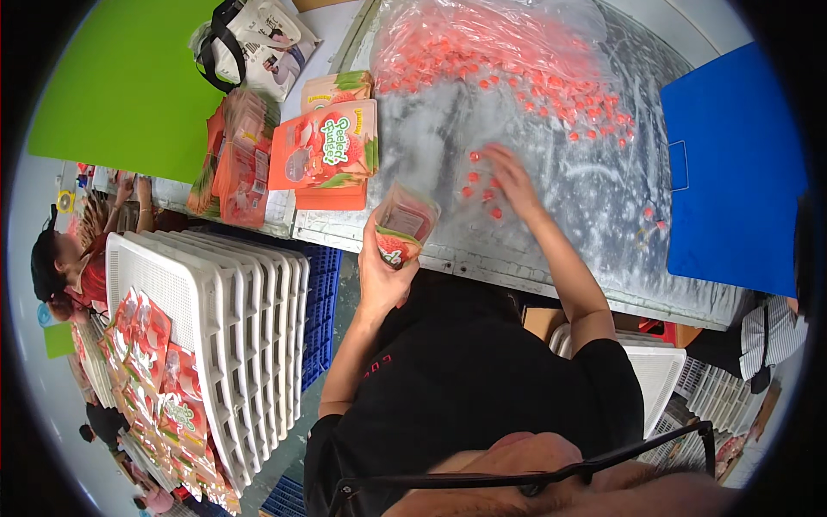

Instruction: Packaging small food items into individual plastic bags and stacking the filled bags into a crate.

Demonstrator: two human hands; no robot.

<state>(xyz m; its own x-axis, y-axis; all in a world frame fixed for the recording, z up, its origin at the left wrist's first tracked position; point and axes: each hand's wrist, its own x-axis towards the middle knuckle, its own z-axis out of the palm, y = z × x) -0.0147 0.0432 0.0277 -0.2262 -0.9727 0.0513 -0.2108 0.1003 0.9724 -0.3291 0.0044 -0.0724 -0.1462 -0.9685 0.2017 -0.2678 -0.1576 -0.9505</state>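
Note:
My left hand (385, 277) grips a red and green candy pouch (398, 247) at the table's near edge. The pouch's mouth points up and away from me, and its clear back shows. My right hand (512, 178) reaches over the metal table (413, 146), fingers stretched and slightly blurred, just beside several small red candies (490, 196). Whether a fingertip touches one I cannot tell. Beyond lies a large heap of the same red candies (551, 90), partly under a clear plastic bag (491, 34). A stack of flat pouches (323, 145) rests left of my left hand.
More pouches (239, 159) stand bundled at the left, near a white bag with black handles (267, 47). Stacked white trays (250, 327) bear filled pouches (159, 379). A blue board (732, 172) rises at the right, a green one (129, 86) at the left. Another person (86, 267) works at far left.

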